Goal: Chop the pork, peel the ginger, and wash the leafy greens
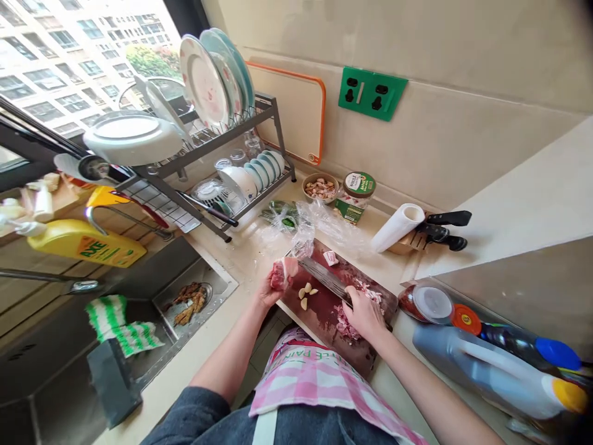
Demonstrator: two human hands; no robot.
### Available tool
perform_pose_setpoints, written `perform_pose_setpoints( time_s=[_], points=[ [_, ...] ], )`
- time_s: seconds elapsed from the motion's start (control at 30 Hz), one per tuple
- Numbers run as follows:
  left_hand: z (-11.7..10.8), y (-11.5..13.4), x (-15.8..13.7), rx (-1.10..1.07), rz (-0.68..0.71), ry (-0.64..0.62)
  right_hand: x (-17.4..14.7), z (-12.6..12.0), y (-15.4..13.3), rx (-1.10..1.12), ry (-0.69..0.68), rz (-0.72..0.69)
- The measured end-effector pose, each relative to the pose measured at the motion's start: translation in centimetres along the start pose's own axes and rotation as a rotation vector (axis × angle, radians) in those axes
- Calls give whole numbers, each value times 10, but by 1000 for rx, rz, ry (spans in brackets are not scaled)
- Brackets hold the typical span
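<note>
Head view: right fingers (354,305) grip the knife (325,277), long axis slanting, tip forward-left; left fingers (267,292) clasp raw meat (282,274).

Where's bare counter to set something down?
Probably best: counter strip between the sink and the left forearm. Slimmer gap: between the cutting board and the jug, crossed by the right forearm. Crowded: behind the board, with plastic bag, tub, white roll and knife holder.
</note>
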State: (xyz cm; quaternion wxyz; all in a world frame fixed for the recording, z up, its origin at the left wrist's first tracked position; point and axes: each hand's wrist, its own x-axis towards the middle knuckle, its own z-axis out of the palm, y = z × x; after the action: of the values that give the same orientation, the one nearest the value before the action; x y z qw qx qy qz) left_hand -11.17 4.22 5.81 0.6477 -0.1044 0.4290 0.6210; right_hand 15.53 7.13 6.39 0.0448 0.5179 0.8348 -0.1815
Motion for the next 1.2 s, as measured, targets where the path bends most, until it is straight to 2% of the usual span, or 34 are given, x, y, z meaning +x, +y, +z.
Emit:
perform_pose_setpoints(
  time_s=[0.1,0.23,0.37,0.53,0.63,0.7,0.77,0.83,0.9,0.93,1.03,1.13,1.2],
  points=[
    [-17,15,-11,-135,33,-37,7,-4,-24,18,26,-63],
    [-35,34,-19,-222,62,-101,29,-3,-56,40,-14,-165],
    [-50,47,-26,-214,28,-100,55,9,-75,39,-32,-224],
    [-59,50,-26,-194,10,-74,74,22,-89,15,-19,-232],
    [-56,50,-23,-199,-5,-61,81,14,-82,3,-2,-241],
    [-53,50,-22,-206,0,-59,90,-1,-70,42,89,-201],
    [-51,50,-23,-216,10,-79,106,-20,-51,95,247,-51],
    [-53,50,-24,-224,9,-111,125,-40,-31,134,370,171],
    [-57,50,-26,-237,-1,-146,144,-56,-14,167,380,320],
    [-60,51,-26,-243,-5,-160,151,-63,-8,184,355,346],
    [-68,55,-28,-260,-14,-195,162,-83,0,223,310,311],
    [-71,62,-30,-280,-24,-227,158,-101,1,329,409,161],
    [-69,68,-29,-284,-32,-262,152,-110,3,368,405,63]
  ],
)
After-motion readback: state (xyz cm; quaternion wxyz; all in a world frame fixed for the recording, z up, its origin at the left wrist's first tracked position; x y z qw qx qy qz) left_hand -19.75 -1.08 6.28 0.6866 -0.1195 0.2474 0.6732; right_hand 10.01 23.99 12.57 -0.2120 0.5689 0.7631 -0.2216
